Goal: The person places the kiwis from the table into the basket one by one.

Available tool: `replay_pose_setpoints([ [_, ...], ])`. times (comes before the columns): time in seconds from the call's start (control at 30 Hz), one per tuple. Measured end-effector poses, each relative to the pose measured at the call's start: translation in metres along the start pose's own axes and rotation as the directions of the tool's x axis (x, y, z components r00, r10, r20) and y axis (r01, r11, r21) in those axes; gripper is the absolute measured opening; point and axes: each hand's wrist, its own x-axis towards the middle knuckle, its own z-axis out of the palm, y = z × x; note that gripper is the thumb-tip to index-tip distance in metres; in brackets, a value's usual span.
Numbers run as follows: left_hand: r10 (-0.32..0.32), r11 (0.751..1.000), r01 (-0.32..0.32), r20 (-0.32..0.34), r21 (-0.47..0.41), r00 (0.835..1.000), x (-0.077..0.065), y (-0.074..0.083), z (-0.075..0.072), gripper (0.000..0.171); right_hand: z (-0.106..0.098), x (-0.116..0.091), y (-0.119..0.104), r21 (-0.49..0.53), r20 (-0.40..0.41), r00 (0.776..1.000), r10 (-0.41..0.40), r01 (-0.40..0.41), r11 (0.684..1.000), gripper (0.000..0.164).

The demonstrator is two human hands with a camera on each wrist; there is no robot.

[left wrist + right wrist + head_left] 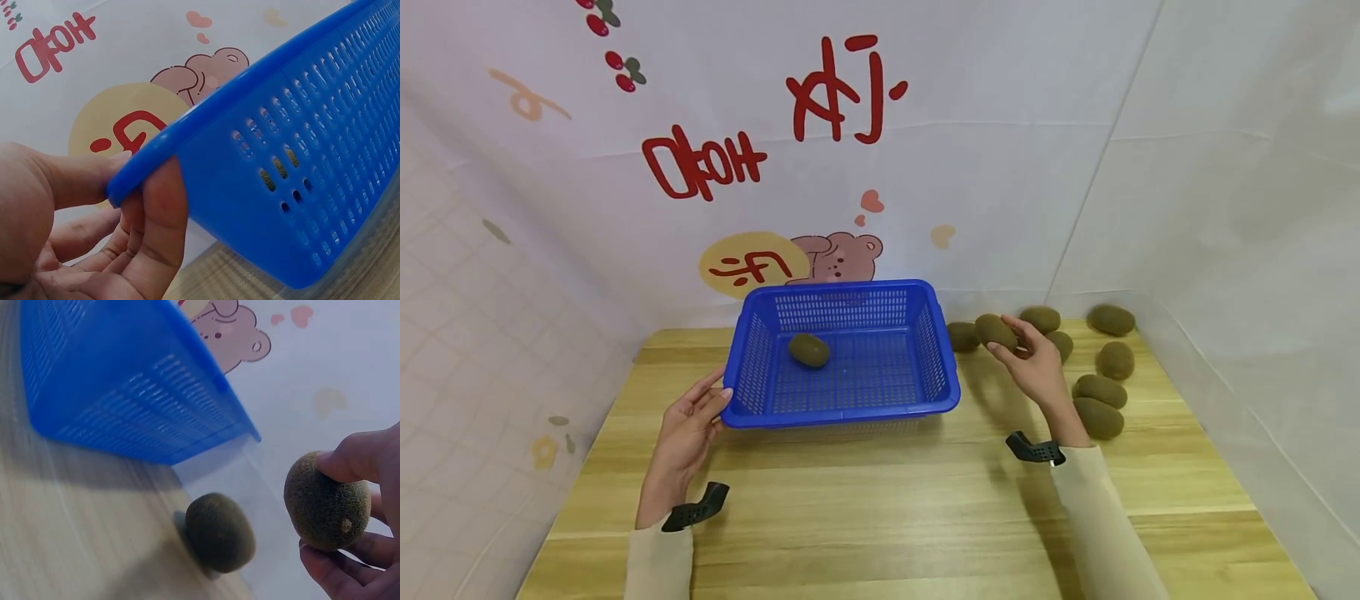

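Note:
A blue plastic basket [842,414] with slotted walls stands on the table, one brown kiwi [808,351] lying inside toward its left. My left hand [688,429] pinches the basket's front left corner; in the left wrist view the thumb is over the rim [147,153] and the fingers are beneath it. Right of the basket, my right hand [1036,367] holds a kiwi [326,503] between thumb and fingertips, raised off the table. Another kiwi [220,532] lies on the table between that hand and the basket.
Several more kiwis lie at the table's right side, among them one at the back corner [1111,320] and one nearer the front [1099,418]. A white printed sheet [1000,167] hangs behind the wooden table [865,517], with pale sheets at both sides.

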Motion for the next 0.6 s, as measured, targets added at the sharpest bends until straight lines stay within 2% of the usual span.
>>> replay_pose_setpoints([
  [0.33, 0.012, 1.0, -0.012, 0.011, -0.026, 1.0, -0.001, 0.0, 0.001, 0.067, -0.004, -0.001, -0.029, 0.032, 0.058, 0.998, -0.019, 0.017, 0.999, 0.061],
  [0.6, 0.02, 0.999, -0.019, 0.019, -0.045, 1.0, -0.001, 0.0, 0.001, 0.068, -0.003, -0.001, -0.047, 0.059, 0.088, 0.993, -0.082, 0.077, 0.995, 0.058],
])
